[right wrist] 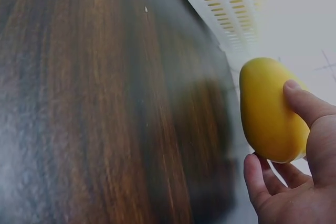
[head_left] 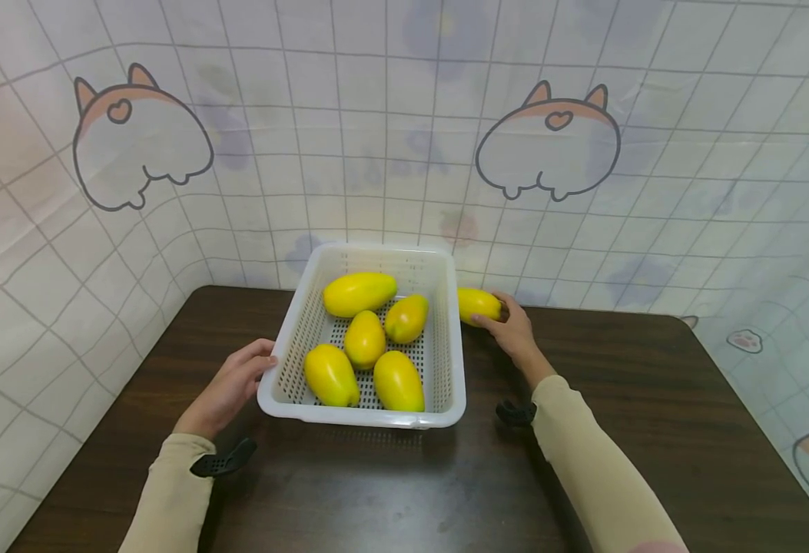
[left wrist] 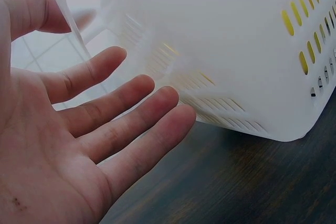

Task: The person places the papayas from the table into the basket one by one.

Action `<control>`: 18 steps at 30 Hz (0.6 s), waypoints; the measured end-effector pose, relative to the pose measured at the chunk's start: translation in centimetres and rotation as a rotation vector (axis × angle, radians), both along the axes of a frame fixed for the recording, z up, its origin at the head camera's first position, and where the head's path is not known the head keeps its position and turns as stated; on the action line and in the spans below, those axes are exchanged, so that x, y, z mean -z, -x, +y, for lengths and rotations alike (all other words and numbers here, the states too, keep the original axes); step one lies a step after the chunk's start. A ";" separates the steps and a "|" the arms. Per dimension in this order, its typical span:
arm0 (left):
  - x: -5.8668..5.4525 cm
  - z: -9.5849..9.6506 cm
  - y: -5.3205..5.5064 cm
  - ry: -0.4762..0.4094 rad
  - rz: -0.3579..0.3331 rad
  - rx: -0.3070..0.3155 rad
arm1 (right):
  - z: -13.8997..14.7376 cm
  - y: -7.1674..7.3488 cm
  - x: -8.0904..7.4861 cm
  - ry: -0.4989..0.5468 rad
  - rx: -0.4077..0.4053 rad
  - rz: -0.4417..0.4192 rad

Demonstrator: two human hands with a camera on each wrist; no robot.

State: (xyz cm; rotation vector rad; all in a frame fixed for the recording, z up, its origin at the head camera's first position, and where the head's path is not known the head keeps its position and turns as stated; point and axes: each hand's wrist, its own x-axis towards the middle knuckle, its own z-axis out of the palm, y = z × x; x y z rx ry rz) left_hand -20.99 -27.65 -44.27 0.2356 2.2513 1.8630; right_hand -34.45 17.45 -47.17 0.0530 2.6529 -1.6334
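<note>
A white plastic basket holds several yellow mangoes, among them a long mango at the back and a mango at the front right. My left hand is at the basket's left side; in the left wrist view its thumb overlaps the rim, while the other fingers extend loosely beside the outer wall. Beyond the basket's right side, my right hand grips another mango between thumb and fingers. That mango appears outside the basket in the right wrist view, close to its wall.
The basket stands on a dark wooden table. Behind the table hangs a white gridded cloth with cartoon animal prints, and it also runs along both sides. Black wrist straps show at both sleeves.
</note>
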 end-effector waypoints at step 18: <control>0.0 0.0 0.0 -0.009 -0.002 0.004 | 1.2 -1.1 -0.2 0.008 0.025 0.016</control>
